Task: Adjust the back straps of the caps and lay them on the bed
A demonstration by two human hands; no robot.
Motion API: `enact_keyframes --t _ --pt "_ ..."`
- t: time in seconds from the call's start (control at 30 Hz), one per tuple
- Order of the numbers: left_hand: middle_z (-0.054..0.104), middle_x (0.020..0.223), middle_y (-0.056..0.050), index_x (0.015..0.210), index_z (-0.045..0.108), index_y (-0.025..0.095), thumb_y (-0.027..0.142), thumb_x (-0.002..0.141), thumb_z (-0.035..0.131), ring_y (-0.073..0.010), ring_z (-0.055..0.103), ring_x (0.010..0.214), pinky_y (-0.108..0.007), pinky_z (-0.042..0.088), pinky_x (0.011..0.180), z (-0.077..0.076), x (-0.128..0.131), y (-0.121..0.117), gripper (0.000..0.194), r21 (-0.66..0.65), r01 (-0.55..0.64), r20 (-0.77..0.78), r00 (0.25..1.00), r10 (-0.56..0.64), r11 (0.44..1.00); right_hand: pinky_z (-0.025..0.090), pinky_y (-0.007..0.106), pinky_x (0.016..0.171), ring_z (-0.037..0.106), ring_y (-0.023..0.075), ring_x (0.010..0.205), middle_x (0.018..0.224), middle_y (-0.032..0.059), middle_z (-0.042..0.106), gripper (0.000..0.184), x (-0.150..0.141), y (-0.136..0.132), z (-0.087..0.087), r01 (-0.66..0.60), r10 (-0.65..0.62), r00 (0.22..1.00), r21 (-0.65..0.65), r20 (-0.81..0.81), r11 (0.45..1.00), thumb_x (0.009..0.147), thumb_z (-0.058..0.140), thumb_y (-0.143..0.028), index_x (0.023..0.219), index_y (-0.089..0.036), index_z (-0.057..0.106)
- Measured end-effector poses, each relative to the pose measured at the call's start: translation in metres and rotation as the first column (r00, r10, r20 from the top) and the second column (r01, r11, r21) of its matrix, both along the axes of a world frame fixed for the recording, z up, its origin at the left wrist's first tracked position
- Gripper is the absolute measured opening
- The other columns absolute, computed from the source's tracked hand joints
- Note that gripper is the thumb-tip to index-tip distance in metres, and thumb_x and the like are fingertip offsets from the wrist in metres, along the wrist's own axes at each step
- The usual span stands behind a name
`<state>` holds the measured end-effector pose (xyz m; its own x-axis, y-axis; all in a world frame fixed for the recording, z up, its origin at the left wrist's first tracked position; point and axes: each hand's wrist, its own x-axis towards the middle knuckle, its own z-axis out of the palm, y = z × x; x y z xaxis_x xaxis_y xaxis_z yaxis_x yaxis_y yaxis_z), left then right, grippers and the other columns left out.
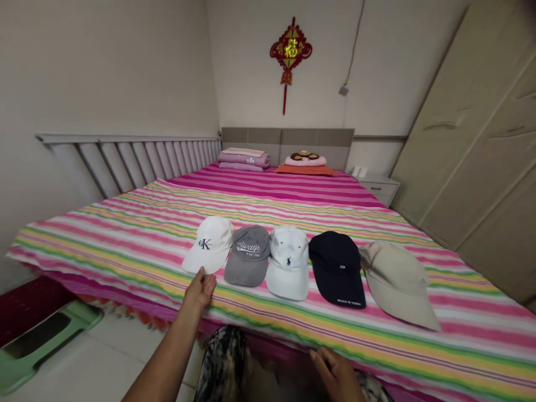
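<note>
Five caps lie in a row across the striped bed sheet, brims toward me. At the left is a white cap (214, 237) with black "CK" letters. Beside it come a grey cap (248, 262) with white script, a pale cap (288, 268) with a small dark emblem, a black cap (338, 265) and a beige cap (397, 273). My left hand (201, 287) is at the white cap's brim, fingers apart, a fingertip at the brim's edge. Near the bed's front edge, my right hand (337, 374) is loosely curled with nothing visible in it.
The striped sheet (138, 223) covers the bed, with folded purple bedding (244, 160) and a pink pillow (305, 161) at the headboard (259, 135). A green stool (79, 315) stands at left. A white nightstand (379, 187) and a tall wardrobe (469, 128) are at right.
</note>
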<state>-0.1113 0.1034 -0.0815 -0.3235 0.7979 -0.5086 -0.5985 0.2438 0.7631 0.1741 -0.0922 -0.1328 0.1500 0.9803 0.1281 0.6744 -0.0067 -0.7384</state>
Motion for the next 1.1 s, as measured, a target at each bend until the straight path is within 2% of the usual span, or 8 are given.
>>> enact_keyframes --t 0.3,0.43,0.53,0.63,0.77,0.83,0.93,1.1 --pt "0.056 0.061 0.002 0.081 0.052 0.017 0.006 0.076 0.049 -0.0064 0.054 0.052 -0.017 0.047 0.055 0.029 -0.02 0.054 0.012 0.14 -0.104 0.123 0.989 0.087 0.985 0.03 0.023 0.048 0.037 0.0127 0.05 0.049 -0.0032 0.037 0.036 -0.024 0.009 0.003 -0.145 0.138 0.986 -0.078 -0.098 0.986 0.077 0.037 -0.046 0.051 -0.021 0.031" --pt "0.064 0.075 0.0 0.085 0.057 0.017 0.001 0.076 0.044 -0.0051 0.058 0.063 -0.012 0.046 0.062 0.047 -0.011 0.03 0.022 0.398 -0.041 0.185 0.982 -0.036 0.916 0.031 0.024 0.048 0.038 0.0128 0.049 0.048 -0.0031 0.038 0.038 -0.025 0.012 0.002 -0.149 0.13 0.974 -0.094 -0.186 0.984 0.076 0.039 -0.049 0.05 -0.021 0.033" --pt "0.066 0.079 -0.002 0.086 0.059 0.016 0.001 0.07 0.05 -0.0092 0.06 0.065 -0.015 0.047 0.058 0.038 0.008 -0.015 0.023 0.471 0.082 0.195 0.961 -0.194 0.879 0.035 0.025 0.049 0.042 0.0136 0.049 0.048 -0.0019 0.044 0.042 -0.025 0.019 0.019 -0.182 0.144 0.929 -0.083 -0.34 0.98 0.077 0.04 -0.052 0.051 -0.019 0.042" --pt "0.066 0.09 -0.002 0.088 0.059 0.018 0.006 0.064 0.061 -0.0141 0.062 0.079 -0.021 0.049 0.067 0.006 0.036 -0.069 0.028 0.505 0.247 0.221 0.889 -0.401 0.827 0.042 0.028 0.058 0.052 0.0169 0.059 0.061 0.0026 0.057 0.04 -0.024 0.029 0.053 -0.195 0.153 0.81 -0.014 -0.567 0.981 0.075 0.047 -0.055 0.066 -0.017 0.057" --pt "0.067 0.09 -0.001 0.089 0.061 0.022 0.014 0.056 0.071 -0.0163 0.062 0.081 -0.026 0.049 0.072 -0.042 0.065 -0.126 0.035 0.461 0.462 0.241 0.757 -0.608 0.758 0.045 0.039 0.075 0.058 0.0259 0.09 0.1 0.0125 0.064 0.058 -0.021 0.039 0.102 -0.103 0.156 0.415 0.124 -0.896 0.987 0.069 0.043 -0.068 0.1 -0.021 0.059" --pt "0.067 0.085 -0.003 0.089 0.063 0.021 0.016 0.05 0.074 -0.019 0.062 0.081 -0.029 0.048 0.071 -0.057 0.069 -0.14 0.04 0.455 0.582 0.187 0.677 -0.712 0.674 0.047 0.038 0.069 0.06 0.026 0.086 0.098 0.0118 0.065 0.058 -0.017 0.039 0.119 -0.066 0.16 0.336 0.146 -0.928 0.987 0.068 0.042 -0.069 0.097 -0.023 0.06" --pt "0.067 0.078 -0.006 0.087 0.065 0.017 0.019 0.047 0.074 -0.0225 0.061 0.079 -0.032 0.046 0.072 -0.063 0.06 -0.139 0.041 0.406 0.725 0.073 0.581 -0.81 0.557 0.048 0.035 0.062 0.062 0.0232 0.071 0.084 0.0076 0.069 0.04 -0.009 0.032 0.133 0.008 0.127 0.313 0.136 -0.941 0.991 0.065 0.062 -0.052 0.092 -0.023 0.061" --pt "0.067 0.085 -0.009 0.088 0.065 0.015 0.033 0.066 0.062 -0.0212 0.06 0.083 -0.034 0.04 0.082 -0.033 0.044 -0.108 0.029 0.394 0.763 0.012 0.553 -0.833 0.512 0.044 0.022 0.046 0.056 0.0123 0.047 0.058 -0.001 0.064 0.03 0.001 0.013 0.134 0.08 0.023 0.102 0.031 -0.995 0.996 0.045 0.08 -0.022 0.071 -0.02 0.064"
